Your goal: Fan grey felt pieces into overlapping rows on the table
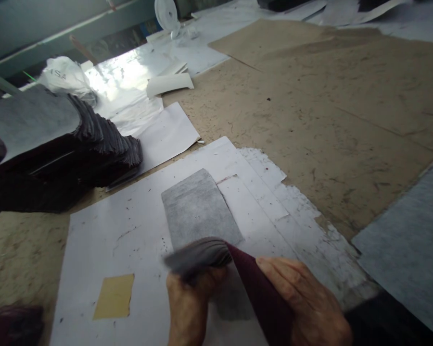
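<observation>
My left hand (191,298) is closed around a small bundle of fabric pieces (202,254), grey on the side that faces up and bent over the fingers. My right hand (303,298) grips a maroon fabric piece (260,293) at the bundle's right side, its fingers along the outer edge. Whether this piece is still joined to the bundle is hard to tell. Just beyond the hands, a grey fabric panel (200,209) lies flat on white paper (130,240). The left thumb and fingertips are partly hidden under the bundle.
A tall stack of dark fabric pieces (57,139) stands at left. A tan paper square (114,296) lies on the white sheet. Brown paper (310,105) covers the table beyond. Grey sheet material (411,250) is at right, a plastic bag (67,77) at back left.
</observation>
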### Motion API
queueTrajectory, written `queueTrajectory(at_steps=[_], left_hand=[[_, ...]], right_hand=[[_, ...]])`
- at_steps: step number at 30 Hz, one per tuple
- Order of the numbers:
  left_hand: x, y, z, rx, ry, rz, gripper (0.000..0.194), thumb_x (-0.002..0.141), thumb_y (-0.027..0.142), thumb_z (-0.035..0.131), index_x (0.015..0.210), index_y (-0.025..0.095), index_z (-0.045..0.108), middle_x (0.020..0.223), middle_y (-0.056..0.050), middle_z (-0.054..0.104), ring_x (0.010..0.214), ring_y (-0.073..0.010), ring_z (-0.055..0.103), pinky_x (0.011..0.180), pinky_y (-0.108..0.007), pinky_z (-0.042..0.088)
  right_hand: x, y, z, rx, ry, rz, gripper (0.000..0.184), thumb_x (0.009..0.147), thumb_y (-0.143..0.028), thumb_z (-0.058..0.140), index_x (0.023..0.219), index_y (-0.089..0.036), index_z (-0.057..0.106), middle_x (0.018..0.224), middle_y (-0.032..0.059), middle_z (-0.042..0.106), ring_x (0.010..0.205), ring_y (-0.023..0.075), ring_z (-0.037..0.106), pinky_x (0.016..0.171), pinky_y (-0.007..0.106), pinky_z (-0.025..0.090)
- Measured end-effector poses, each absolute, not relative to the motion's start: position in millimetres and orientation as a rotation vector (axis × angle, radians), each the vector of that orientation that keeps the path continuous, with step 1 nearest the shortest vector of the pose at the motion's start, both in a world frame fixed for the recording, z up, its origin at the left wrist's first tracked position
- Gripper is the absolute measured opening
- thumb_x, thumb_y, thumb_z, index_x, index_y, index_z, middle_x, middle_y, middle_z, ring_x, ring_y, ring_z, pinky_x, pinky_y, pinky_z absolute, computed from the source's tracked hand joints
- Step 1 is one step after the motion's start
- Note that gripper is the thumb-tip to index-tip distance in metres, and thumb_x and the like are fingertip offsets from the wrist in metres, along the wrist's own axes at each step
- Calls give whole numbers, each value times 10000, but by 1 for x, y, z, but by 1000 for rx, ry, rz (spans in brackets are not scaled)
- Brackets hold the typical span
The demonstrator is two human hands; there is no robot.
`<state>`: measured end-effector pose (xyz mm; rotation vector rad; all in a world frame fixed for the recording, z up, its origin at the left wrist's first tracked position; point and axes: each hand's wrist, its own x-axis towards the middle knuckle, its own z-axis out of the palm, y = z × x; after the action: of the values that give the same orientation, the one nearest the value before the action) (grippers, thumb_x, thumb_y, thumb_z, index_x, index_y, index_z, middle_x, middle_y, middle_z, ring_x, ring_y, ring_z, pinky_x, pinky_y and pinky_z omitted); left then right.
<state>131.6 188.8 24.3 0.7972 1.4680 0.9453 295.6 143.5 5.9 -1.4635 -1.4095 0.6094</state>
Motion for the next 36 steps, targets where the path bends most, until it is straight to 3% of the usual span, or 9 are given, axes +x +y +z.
queueTrajectory(at_steps=[3, 7, 10, 13, 15, 20, 25, 31, 36], left_hand=[[131, 189, 24, 251, 1258, 737, 259, 537, 240, 714, 771, 133, 677, 712, -69, 660, 626, -207, 607, 621, -328, 489], [128, 187, 27, 495, 1325, 663, 221, 547, 183, 697, 767, 168, 694, 662, -33, 651, 636, -196, 601, 612, -298, 474], [127, 185, 25, 1063, 1434, 802, 73, 565, 191, 674, 633, 175, 698, 650, -25, 629, 645, -175, 566, 610, -269, 449], [126, 184, 17, 970, 1494, 852, 136, 538, 128, 606, 643, 172, 682, 650, -11, 632, 604, -155, 548, 559, -246, 432], [125, 185, 13, 617, 1472, 778, 200, 522, 116, 573, 696, 161, 664, 629, -8, 639, 565, -153, 554, 526, -241, 433], [128, 187, 17, 360, 1285, 696, 354, 598, 194, 664, 948, 155, 640, 804, -61, 688, 725, -202, 628, 671, -298, 492], [139, 188, 23, 324, 1182, 718, 427, 596, 206, 712, 1011, 173, 616, 912, -81, 685, 805, -227, 640, 711, -314, 502], [149, 192, 15, 436, 1154, 710, 471, 655, 259, 701, 1093, 165, 556, 1005, -100, 662, 906, -240, 621, 768, -333, 500], [152, 194, 2, 620, 1190, 764, 332, 714, 226, 669, 1024, 162, 568, 1008, -65, 659, 923, -187, 612, 823, -290, 478]], right_hand=[[299, 145, 10, -1555, -891, 1157, 213, 687, -203, 600, 881, -209, 687, 779, 32, 692, 717, 216, 654, 699, 335, 539], [303, 153, 16, -1401, -294, 1879, 312, 665, -334, 623, 910, -145, 663, 692, 60, 675, 604, 239, 638, 605, 377, 533], [298, 151, 13, -1677, -724, 1417, 213, 690, -371, 614, 742, -174, 674, 627, 46, 657, 584, 218, 618, 553, 323, 519], [293, 143, 7, -1602, -1178, 837, 117, 686, -273, 621, 753, -214, 697, 765, 52, 687, 731, 234, 635, 679, 332, 529], [294, 139, 5, -1607, -1111, 929, 160, 704, -262, 611, 830, -221, 702, 803, 44, 690, 760, 238, 641, 692, 333, 534], [309, 144, 10, -1506, -326, 1740, 401, 671, -273, 630, 1051, -146, 622, 827, 72, 692, 778, 276, 651, 703, 398, 539], [328, 146, 26, -1563, -393, 1550, 560, 629, -288, 678, 1167, -190, 554, 1037, 91, 659, 947, 282, 615, 855, 456, 486], [331, 152, 20, -1727, -519, 1489, 435, 670, -287, 619, 1088, -169, 585, 896, 63, 686, 824, 257, 649, 686, 372, 556], [322, 146, 7, -1816, -1376, 434, 216, 733, -182, 554, 920, -206, 658, 767, 40, 668, 720, 191, 637, 665, 290, 539]])
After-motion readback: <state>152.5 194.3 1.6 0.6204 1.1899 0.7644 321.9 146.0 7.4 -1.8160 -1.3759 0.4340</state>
